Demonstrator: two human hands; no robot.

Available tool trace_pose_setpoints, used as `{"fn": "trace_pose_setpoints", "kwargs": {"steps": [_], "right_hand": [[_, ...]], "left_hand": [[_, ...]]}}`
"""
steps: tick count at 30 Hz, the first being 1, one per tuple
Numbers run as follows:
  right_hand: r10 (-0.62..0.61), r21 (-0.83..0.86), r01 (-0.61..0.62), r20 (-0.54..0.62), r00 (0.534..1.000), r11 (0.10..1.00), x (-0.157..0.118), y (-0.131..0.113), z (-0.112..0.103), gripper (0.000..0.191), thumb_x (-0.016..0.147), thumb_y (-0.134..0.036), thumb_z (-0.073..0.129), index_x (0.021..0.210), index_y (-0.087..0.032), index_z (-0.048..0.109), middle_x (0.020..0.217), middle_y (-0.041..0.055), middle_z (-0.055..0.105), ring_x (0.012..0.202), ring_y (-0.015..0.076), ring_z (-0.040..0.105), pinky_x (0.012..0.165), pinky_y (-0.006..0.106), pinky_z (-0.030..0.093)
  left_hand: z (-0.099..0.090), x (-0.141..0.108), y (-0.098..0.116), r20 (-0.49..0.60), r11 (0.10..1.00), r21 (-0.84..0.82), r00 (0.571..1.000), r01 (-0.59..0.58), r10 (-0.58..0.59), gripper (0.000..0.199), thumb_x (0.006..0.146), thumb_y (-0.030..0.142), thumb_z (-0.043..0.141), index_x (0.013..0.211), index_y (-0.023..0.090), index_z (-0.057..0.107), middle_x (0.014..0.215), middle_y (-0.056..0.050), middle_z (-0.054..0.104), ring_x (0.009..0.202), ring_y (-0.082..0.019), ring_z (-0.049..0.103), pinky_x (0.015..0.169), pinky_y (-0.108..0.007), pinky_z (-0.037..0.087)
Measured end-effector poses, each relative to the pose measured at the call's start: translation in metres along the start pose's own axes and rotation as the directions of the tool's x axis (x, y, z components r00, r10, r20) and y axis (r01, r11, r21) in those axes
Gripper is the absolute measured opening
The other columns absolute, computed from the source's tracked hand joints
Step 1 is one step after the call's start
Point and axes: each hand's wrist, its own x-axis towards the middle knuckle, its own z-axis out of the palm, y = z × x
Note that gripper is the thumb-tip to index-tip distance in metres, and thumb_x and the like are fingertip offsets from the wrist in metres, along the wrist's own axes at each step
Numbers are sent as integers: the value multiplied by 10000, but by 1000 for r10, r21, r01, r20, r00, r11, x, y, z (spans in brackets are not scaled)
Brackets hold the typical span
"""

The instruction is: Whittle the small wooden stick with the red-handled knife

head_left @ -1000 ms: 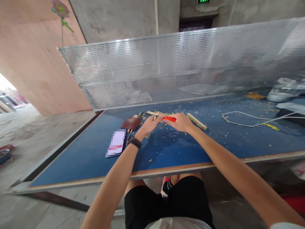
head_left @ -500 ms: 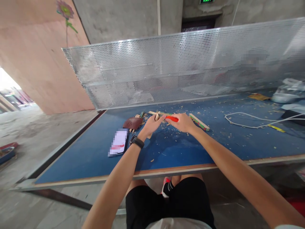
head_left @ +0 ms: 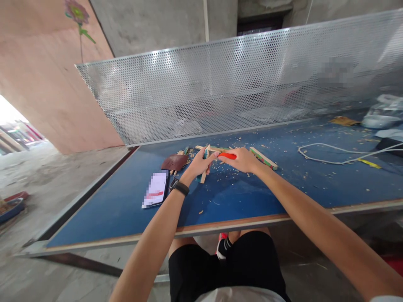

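My left hand [head_left: 198, 163] is closed around a small wooden stick [head_left: 203, 177]. The stick's pale tip pokes out above the thumb and its lower end sticks out below the palm. Close beside it, my right hand [head_left: 244, 160] grips an orange-handled knife [head_left: 228, 155]; the blade is too small to make out. Both hands meet just over the blue tabletop [head_left: 239, 201], the left thumb near the front of the knife. Behind them lies another wood strip [head_left: 217, 148], partly hidden, among wood shavings. A coloured wood strip [head_left: 263, 158] rests right of my right hand.
Left of my hands are a brown pouch [head_left: 174, 162] with sticks beside it and a phone [head_left: 156, 188]. A white cable [head_left: 327, 161], a yellow strip [head_left: 369, 163] and a plastic bag [head_left: 382, 113] lie to the right. A perforated metal screen [head_left: 195, 92] stands along the back edge.
The wooden stick has turned in my left hand, so more of its lower end shows below the palm. My right hand keeps hold of the knife. The camera view has shifted slightly.
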Motion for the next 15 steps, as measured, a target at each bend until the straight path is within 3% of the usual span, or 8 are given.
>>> {"fn": "trace_pose_setpoints", "kwargs": {"steps": [9, 15], "right_hand": [[7, 30, -8, 24, 1000, 1000, -1, 1, -1, 609, 962, -758, 523, 1002, -252, 860, 654, 52, 668, 643, 220, 584, 608, 353, 325], [-49, 97, 43, 62, 997, 994, 0, 6, 0, 643, 987, -761, 490, 918, -226, 840, 579, 20, 565, 561, 183, 487, 581, 355, 287]], "left_hand": [[0, -1, -1, 12, 997, 46, 998, -69, 69, 376, 1002, 571, 651, 940, 232, 502, 596, 74, 519, 414, -89, 510, 448, -247, 436], [2, 3, -4, 4, 988, 104, 993, -115, 115, 411, 995, 571, 651, 846, 223, 491, 576, 65, 516, 422, -84, 506, 482, -249, 435]]}}
